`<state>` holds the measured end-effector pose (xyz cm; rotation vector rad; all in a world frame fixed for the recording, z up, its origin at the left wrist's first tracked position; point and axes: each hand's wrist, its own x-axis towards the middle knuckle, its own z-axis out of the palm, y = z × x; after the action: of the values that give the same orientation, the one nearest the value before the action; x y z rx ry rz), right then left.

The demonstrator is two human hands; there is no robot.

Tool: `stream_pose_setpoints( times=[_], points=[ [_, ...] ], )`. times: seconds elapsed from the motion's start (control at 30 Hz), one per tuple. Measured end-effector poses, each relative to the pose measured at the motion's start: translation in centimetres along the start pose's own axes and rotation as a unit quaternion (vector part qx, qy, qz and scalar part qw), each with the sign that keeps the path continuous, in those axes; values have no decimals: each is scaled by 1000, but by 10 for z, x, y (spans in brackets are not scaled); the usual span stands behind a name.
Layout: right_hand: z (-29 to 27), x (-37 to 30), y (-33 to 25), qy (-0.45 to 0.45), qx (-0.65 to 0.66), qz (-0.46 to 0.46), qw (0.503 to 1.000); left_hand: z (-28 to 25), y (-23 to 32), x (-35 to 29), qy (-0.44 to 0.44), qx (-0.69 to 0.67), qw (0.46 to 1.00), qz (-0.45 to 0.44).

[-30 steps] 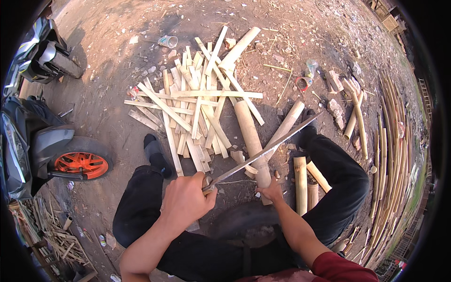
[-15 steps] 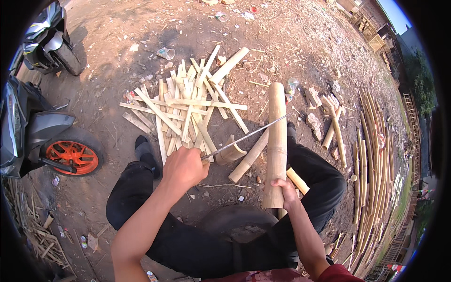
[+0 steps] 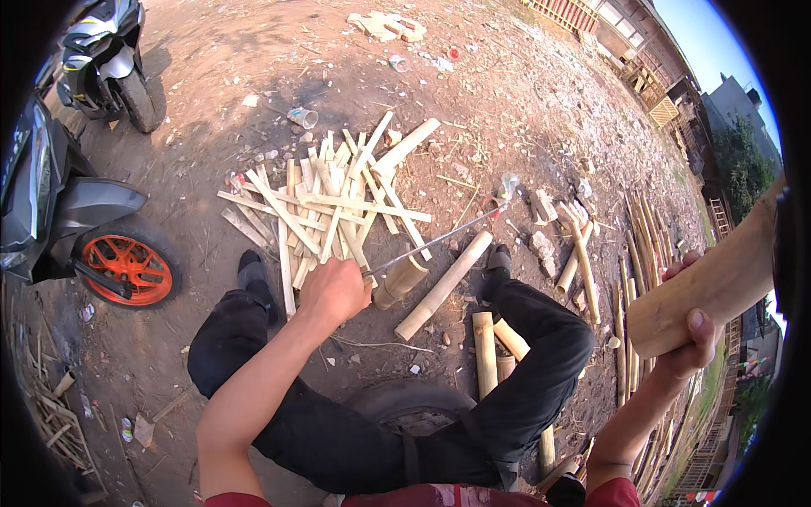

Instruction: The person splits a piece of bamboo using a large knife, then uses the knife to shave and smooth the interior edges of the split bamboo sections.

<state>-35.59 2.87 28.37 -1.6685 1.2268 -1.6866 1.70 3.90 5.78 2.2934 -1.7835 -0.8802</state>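
Observation:
My left hand is closed in a fist round the handle of a long-bladed knife. Its thin blade, seen nearly edge-on, points away to the right above the ground. Off to the right, my right hand grips the lower end of a thick bamboo section, raised and tilted; its far end runs out of the picture. Beyond the knife lies a heap of split bamboo strips. A short curved bamboo piece and a bamboo length lie between my feet, below the blade.
Several bamboo pieces are beside my right leg. A tyre is under me. Long bamboo poles lie to the right. At left stand a motorbike with an orange wheel and another motorbike. A plastic cup lies beyond the heap.
My right hand has lifted the bamboo section from between my legs up to the right, away from the blade. The left hand with the knife has barely moved.

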Motion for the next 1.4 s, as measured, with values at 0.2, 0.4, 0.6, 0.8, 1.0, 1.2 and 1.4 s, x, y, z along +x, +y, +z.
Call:
stream_pose_setpoints(
  times=[0.2, 0.4, 0.6, 0.8, 1.0, 1.2, 1.4],
  points=[
    [43, -91, 55, -210, -47, 71, 974, -5, 1, -5, 8, 1, 1000, 28],
    [60, -131, 116, -416, -117, 379, 818, 4, -15, 2, 7, 11, 999, 35],
    [46, -58, 40, -294, -75, 255, 918, 21, -22, 5, 42, 2, 999, 17],
    [27, -46, 34, -199, -94, 93, 971, 28, -2, 8, 33, -8, 999, 32],
    [19, -143, 155, -420, -192, 293, 837, 35, -4, 5, -7, -2, 999, 41],
    [19, -77, 88, -345, -122, 242, 899, 55, -16, 16, 45, 19, 998, 31],
    [27, -3, 36, -161, -94, 8, 983, 58, -7, 19, 19, -1, 1000, -3]
  ],
)
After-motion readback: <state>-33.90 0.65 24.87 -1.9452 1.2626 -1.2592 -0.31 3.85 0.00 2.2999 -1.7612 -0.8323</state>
